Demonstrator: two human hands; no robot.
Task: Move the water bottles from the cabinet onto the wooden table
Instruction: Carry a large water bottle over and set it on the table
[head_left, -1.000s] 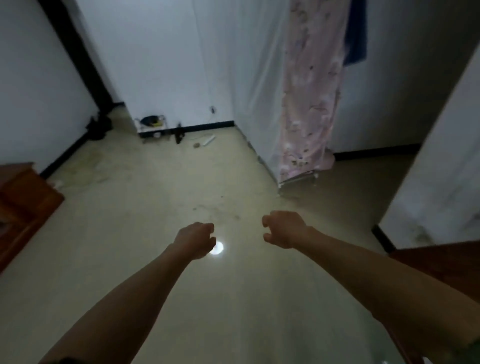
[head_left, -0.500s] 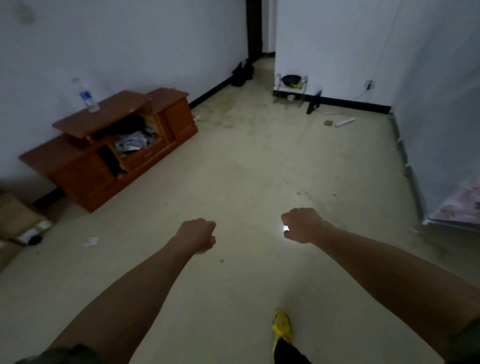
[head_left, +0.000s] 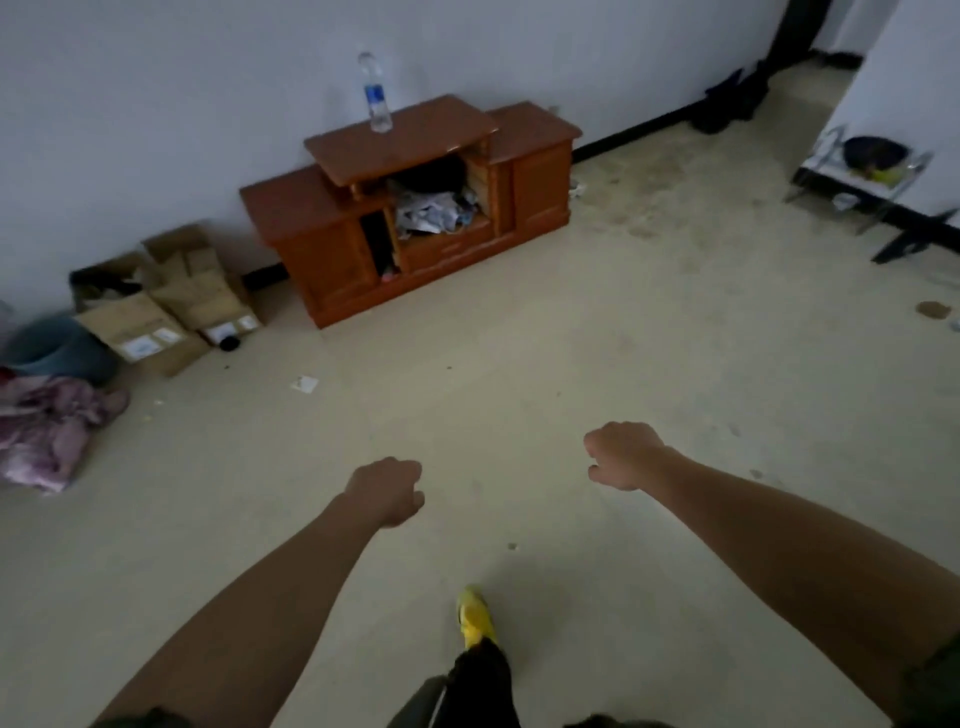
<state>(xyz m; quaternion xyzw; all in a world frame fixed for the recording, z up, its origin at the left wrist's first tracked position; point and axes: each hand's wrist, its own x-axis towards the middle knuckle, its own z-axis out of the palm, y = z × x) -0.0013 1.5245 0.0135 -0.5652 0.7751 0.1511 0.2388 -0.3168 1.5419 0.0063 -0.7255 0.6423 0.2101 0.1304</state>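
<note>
Fingers (head_left: 414, 500) curl into fists on the left hand (head_left: 387, 491) and right hand (head_left: 623, 462), gripping nothing, both held over the bare, stained floor (head_left: 571, 338). 1 clear plastic water bottle (head_left: 375, 93) with a blue label stands upright on the raised top of the glossy wooden cabinet (head_left: 535, 192) against the wall. Crumpled papers (head_left: 431, 213) fill its open middle compartment. Cardboard boxes (head_left: 171, 306) sit just left of it, with a blurred pink cloth (head_left: 47, 431) nearer. 1 yellow shoe (head_left: 475, 618) shows below.
</note>
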